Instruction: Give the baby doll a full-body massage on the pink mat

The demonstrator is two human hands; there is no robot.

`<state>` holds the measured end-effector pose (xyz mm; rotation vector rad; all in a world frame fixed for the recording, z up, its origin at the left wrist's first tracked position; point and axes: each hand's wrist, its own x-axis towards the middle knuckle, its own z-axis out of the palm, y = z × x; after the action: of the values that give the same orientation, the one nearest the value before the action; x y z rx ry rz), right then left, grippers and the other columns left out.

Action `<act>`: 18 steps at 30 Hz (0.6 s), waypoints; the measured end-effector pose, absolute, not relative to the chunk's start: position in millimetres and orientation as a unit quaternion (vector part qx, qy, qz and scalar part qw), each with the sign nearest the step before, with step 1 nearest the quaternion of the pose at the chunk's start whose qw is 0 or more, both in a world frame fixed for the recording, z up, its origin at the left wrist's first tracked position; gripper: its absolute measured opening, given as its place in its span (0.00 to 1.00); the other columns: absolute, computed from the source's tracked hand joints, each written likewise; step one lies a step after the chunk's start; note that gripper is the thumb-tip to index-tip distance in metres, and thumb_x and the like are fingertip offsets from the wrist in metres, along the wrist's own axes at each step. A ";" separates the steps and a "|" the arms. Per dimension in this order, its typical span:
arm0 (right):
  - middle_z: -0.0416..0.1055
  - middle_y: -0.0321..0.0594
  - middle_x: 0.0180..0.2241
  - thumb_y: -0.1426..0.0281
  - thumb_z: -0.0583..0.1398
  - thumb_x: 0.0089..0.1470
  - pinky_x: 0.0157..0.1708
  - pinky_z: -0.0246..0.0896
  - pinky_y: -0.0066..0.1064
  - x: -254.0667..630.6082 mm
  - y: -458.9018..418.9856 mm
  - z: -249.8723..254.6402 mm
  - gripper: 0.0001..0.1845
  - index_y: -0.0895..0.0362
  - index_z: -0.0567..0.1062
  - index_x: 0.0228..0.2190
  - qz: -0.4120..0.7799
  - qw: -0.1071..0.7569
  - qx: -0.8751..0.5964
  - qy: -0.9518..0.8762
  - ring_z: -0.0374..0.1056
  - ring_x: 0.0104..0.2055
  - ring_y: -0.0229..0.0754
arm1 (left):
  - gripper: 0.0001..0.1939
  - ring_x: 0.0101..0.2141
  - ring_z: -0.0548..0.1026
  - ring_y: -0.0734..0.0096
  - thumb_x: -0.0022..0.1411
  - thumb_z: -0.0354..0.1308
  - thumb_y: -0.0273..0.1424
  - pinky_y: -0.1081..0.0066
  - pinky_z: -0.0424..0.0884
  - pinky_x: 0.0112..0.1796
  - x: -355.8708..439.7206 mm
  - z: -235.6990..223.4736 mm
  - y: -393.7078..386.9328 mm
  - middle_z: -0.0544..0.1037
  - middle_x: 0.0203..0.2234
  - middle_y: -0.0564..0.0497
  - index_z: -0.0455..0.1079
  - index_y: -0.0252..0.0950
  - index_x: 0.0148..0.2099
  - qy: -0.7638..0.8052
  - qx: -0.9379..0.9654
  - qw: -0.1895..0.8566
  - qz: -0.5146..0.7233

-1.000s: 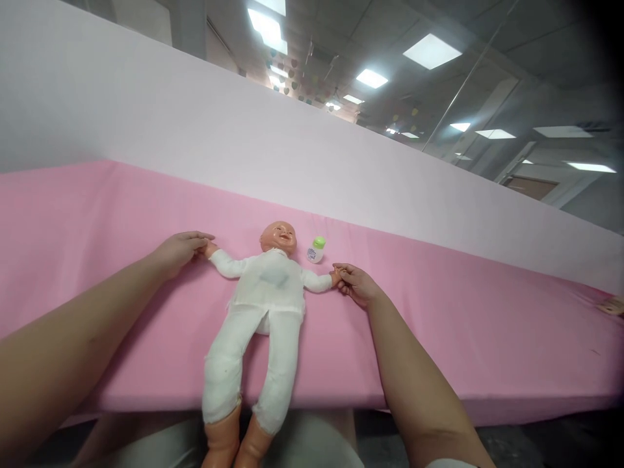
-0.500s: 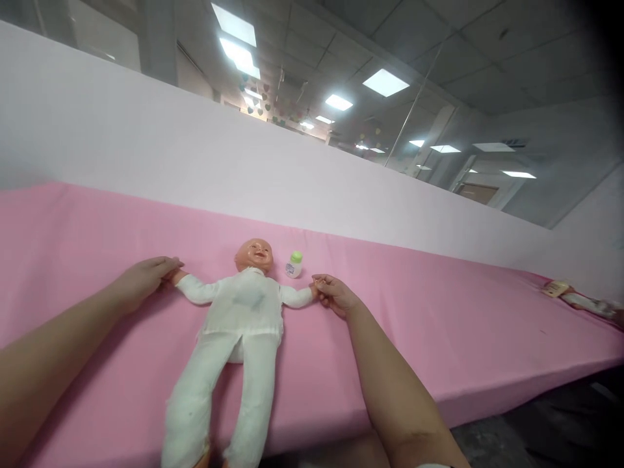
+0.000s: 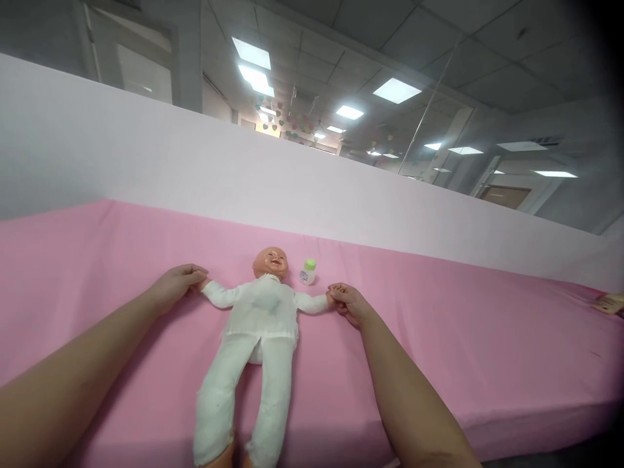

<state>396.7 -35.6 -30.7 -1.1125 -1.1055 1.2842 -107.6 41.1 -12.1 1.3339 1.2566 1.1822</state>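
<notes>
A baby doll [image 3: 260, 318] in white clothes lies on its back on the pink sheet [image 3: 463, 338], arms spread wide, head toward the wall. My left hand [image 3: 176, 286] is closed around the doll's small hand on the left side. My right hand [image 3: 347, 300] pinches the doll's other hand on the right. A small white bottle with a green cap [image 3: 307, 272] stands just right of the doll's head, a short way beyond my right hand.
A pale pink partition wall [image 3: 244, 175] rises behind the sheet. At the far right edge lies a small tan object [image 3: 610, 302]. The front edge of the surface runs along the lower right, with dark floor beyond.
The view tilted and shifted, so the doll's feet fall out of frame. Both hands keep their hold on the doll's hands, and the doll lies in the same pose.
</notes>
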 end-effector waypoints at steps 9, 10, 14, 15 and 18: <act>0.61 0.28 0.20 0.56 0.72 0.48 0.15 0.39 0.21 395.8 -28.7 -35.7 0.20 0.55 0.71 0.30 0.520 0.514 -0.506 -0.457 0.50 0.17 0.29 | 0.18 0.22 0.69 0.70 0.50 0.70 0.45 0.72 0.65 0.23 -106.9 -15.2 43.7 0.75 0.23 0.51 0.78 0.37 0.36 0.530 0.556 0.443 0.462; 0.62 0.29 0.20 0.57 0.71 0.49 0.15 0.39 0.21 396.4 -27.5 -36.4 0.19 0.56 0.72 0.30 0.520 0.513 -0.511 -0.454 0.50 0.17 0.29 | 0.18 0.22 0.69 0.69 0.50 0.70 0.45 0.72 0.66 0.23 -107.1 -15.6 44.7 0.76 0.24 0.50 0.79 0.37 0.37 0.532 0.554 0.444 0.461; 0.65 0.32 0.22 0.62 0.67 0.54 0.15 0.43 0.20 401.0 -24.3 -38.9 0.14 0.57 0.76 0.38 0.523 0.511 -0.523 -0.439 0.52 0.18 0.29 | 0.21 0.24 0.71 0.68 0.48 0.69 0.42 0.71 0.67 0.24 -109.2 -17.6 48.8 0.78 0.27 0.48 0.80 0.37 0.43 0.543 0.537 0.450 0.462; 0.66 0.33 0.23 0.63 0.67 0.54 0.15 0.45 0.21 402.2 -24.5 -39.1 0.13 0.57 0.77 0.39 0.527 0.511 -0.522 -0.436 0.53 0.18 0.29 | 0.22 0.24 0.71 0.68 0.48 0.69 0.42 0.72 0.67 0.24 -109.7 -17.7 49.2 0.79 0.28 0.48 0.80 0.36 0.44 0.543 0.533 0.456 0.461; 0.70 0.36 0.27 0.67 0.68 0.53 0.19 0.56 0.23 405.3 -28.1 -37.5 0.15 0.57 0.77 0.43 0.542 0.508 -0.508 -0.436 0.60 0.22 0.31 | 0.24 0.27 0.73 0.67 0.46 0.69 0.39 0.72 0.68 0.25 -110.2 -16.1 47.5 0.81 0.33 0.45 0.79 0.35 0.47 0.521 0.525 0.490 0.462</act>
<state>405.3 -28.1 -37.5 -1.2254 -1.0501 1.3076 -110.2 47.5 -16.1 1.2758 1.2650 1.1213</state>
